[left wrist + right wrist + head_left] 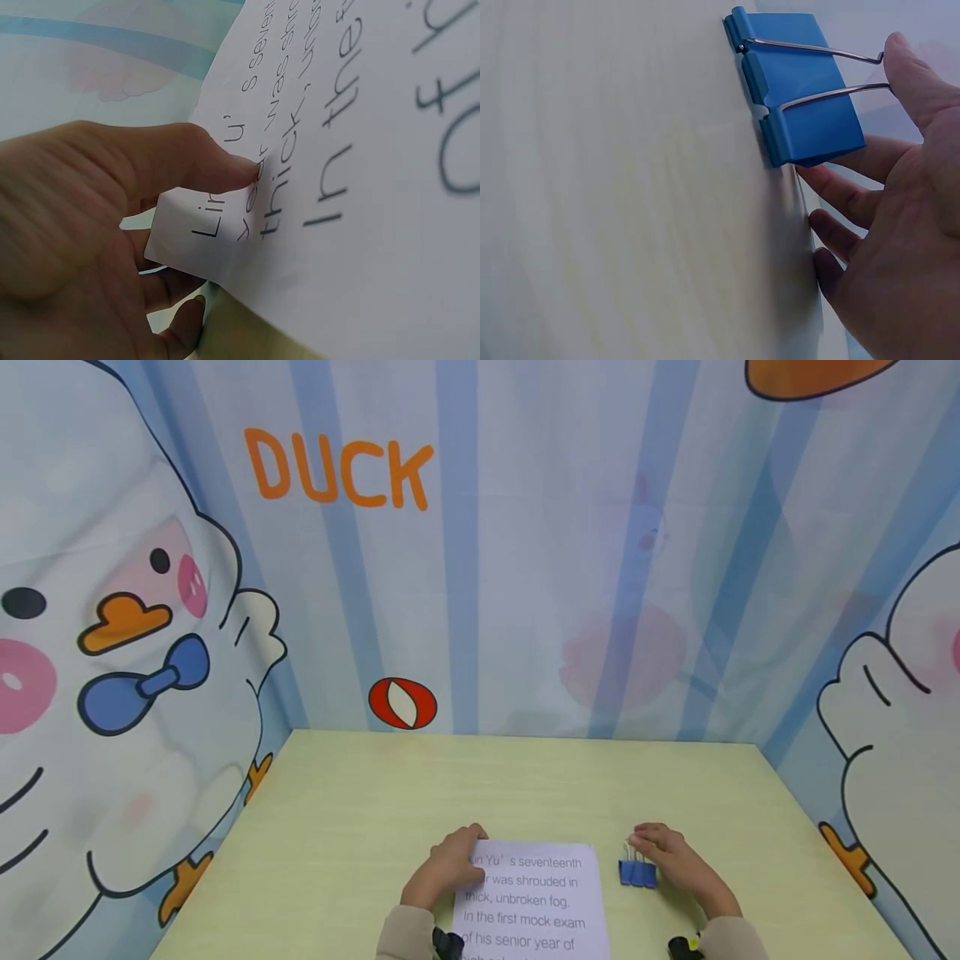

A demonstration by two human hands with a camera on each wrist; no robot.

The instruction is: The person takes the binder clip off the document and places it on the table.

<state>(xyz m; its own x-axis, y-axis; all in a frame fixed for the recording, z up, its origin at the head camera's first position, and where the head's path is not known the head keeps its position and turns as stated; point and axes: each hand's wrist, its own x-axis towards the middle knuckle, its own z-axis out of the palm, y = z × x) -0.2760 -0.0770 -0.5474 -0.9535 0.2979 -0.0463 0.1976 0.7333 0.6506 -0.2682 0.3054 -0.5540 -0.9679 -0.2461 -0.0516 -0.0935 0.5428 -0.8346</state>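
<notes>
My left hand (447, 867) pinches the upper left corner of a white printed paper (531, 910). In the left wrist view the thumb lies across the first lines of text (274, 135), and the other fingers pass behind the corner. To the right of the paper is a blue binder clip (637, 874) with wire handles. My right hand (681, 862) holds the binder clip by its handles, the thumb (911, 71) against the wire ends and the fingers behind the clip. The clip's blue body (802, 75) is close over the tabletop in the right wrist view.
A pale yellow table (360, 802) lies under both hands. Behind and beside it hangs a blue striped backdrop (525, 568) with cartoon ducks and the word DUCK. Dark wrist devices (448, 943) are worn at both cuffs.
</notes>
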